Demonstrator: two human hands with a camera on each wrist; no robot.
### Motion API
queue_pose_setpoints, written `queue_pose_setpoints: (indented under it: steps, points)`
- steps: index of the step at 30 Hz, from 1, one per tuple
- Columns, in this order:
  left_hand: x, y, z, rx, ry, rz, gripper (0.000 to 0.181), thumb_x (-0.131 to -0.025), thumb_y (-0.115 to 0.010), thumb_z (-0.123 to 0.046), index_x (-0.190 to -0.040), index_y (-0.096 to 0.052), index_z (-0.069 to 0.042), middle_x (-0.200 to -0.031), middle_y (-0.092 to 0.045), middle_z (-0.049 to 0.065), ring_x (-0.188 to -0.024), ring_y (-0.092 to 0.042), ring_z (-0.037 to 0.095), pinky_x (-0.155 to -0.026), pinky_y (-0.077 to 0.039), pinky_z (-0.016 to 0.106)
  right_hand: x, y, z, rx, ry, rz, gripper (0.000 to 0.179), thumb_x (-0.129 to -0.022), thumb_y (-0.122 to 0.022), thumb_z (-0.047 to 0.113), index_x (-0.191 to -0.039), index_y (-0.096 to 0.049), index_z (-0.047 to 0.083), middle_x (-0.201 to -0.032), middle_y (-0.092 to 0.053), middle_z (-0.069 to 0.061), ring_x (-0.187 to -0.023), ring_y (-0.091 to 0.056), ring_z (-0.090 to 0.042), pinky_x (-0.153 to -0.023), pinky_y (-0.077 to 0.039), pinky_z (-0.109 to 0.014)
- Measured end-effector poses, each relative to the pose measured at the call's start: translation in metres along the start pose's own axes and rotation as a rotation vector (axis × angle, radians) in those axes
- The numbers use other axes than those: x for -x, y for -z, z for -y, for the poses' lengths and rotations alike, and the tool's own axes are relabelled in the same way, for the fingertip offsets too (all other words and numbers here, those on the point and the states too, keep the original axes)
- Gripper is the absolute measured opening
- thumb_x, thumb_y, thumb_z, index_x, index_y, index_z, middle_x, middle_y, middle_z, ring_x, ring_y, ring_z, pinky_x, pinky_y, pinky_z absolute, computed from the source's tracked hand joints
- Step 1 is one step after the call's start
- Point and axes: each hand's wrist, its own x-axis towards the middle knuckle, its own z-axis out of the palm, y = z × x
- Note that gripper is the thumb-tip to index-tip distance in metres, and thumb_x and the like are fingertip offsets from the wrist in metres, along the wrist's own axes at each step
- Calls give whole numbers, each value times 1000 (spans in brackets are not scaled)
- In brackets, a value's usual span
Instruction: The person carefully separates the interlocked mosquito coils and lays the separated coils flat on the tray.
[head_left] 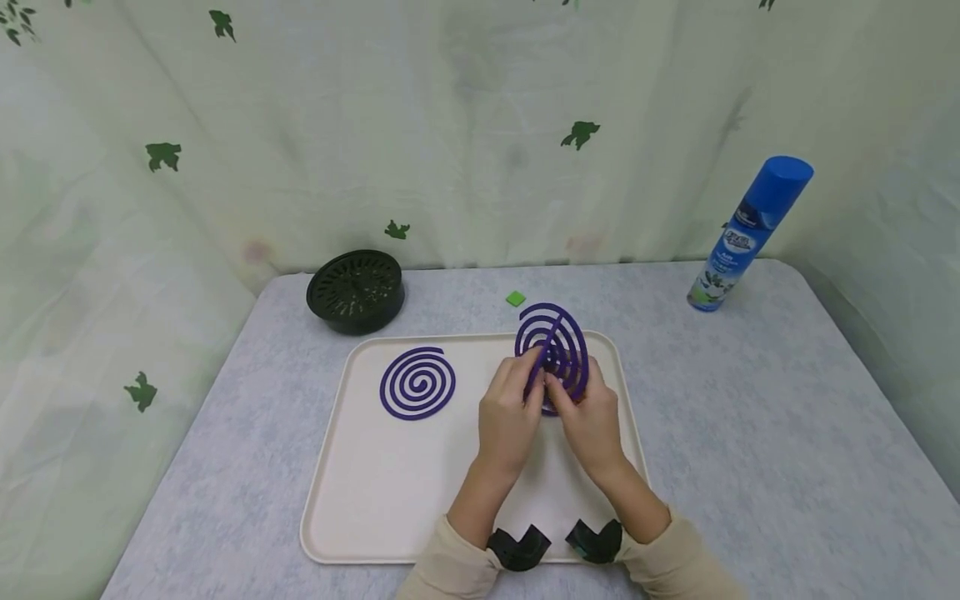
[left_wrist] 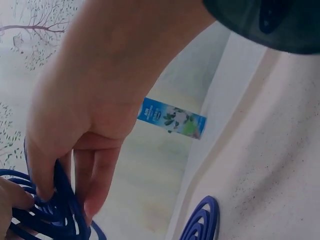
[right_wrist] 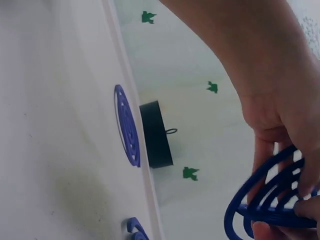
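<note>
My left hand (head_left: 510,412) and right hand (head_left: 592,421) are together above the right half of the white tray (head_left: 360,500). Between them are purple mosquito coils that cross at an angle. The left fingers pinch a coil (head_left: 556,327) seen nearly edge-on; the right thumb and fingers grip a coil (head_left: 577,358) facing the head camera. In the right wrist view the coils (right_wrist: 270,217) meet along one edge. Under the hands, part of another coil (right_wrist: 136,231) shows on the tray. A flat coil (head_left: 417,384) lies at the tray's back left.
Behind the tray at left sits a round black slotted holder (head_left: 356,292). A small green square (head_left: 515,297) lies behind the tray. A blue spray can (head_left: 750,233) stands at the back right, near the curtain (head_left: 480,125).
</note>
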Motion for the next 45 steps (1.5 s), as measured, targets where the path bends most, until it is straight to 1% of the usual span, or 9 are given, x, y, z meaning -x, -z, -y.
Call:
queue_pose_setpoints:
  steps: [2,5,12,20,24,30,33,39,45]
  points:
    - [-1,1,0,11,0,-5,23,-83,-60,-1,-106,-61,2,-88,-59,9,-77,-57,15,-66,-50,20,-3,2,8,-6,5,-15,18,-80,-65,1,-93,-54,-6,-75,-64,-14,-61,-62,-19,-49,-50,-19]
    - [-2,4,1,44,18,-18,22,-83,-61,0,-104,-61,3,-86,-58,9,-73,-55,15,-62,-49,20,-8,8,20,-25,32,-23,16,-77,-65,-8,-89,-55,-10,-74,-63,-17,-62,-62,-23,-51,-49,-17]
    - [-5,8,5,120,62,-9,23,-82,-62,0,-105,-62,5,-86,-60,11,-79,-58,16,-70,-50,21,-13,15,26,-107,26,57,33,-77,-63,-12,-107,-51,-14,-97,-60,-26,-83,-62,-30,-68,-50,-17]
    - [-5,10,2,197,81,64,30,-82,-64,-4,-111,-59,1,-90,-59,9,-76,-56,13,-60,-49,16,-13,17,20,-248,-22,108,34,-79,-60,-12,-112,-48,-14,-98,-59,-26,-82,-62,-24,-65,-53,-25]
    - [-4,8,-3,295,83,138,42,-83,-64,-7,-123,-52,-2,-103,-57,12,-90,-58,17,-68,-51,16,-12,20,21,-225,-12,88,35,-80,-59,-12,-113,-48,-13,-97,-59,-26,-83,-61,-13,-67,-52,-20]
    - [-4,9,-5,384,52,202,42,-87,-60,-17,-126,-49,-5,-121,-49,12,-109,-49,21,-88,-45,30,-11,22,16,-343,75,137,44,-78,-55,-19,-119,-41,-15,-99,-55,-31,-85,-59,-8,-64,-52,-20]
    - [-5,12,-5,518,111,237,40,-89,-57,-16,-125,-48,-1,-124,-46,14,-116,-44,23,-95,-39,34,-10,22,7,-348,120,178,46,-79,-57,-15,-122,-41,-13,-101,-55,-28,-85,-59,-10,-63,-53,-21]
    - [-10,20,-1,813,324,248,39,-86,-58,0,-122,-47,8,-123,-42,17,-117,-42,25,-96,-37,36,-9,23,-3,-407,158,310,44,-85,-50,-10,-128,-40,-7,-120,-50,-22,-101,-56,-21,-76,-52,-30]
    - [-11,24,6,931,349,282,35,-90,-55,-15,-116,-52,9,-119,-46,15,-117,-41,25,-97,-36,42,-12,26,-2,-466,151,345,38,-87,-58,6,-120,-48,-10,-122,-50,-17,-106,-54,-23,-80,-50,-32]
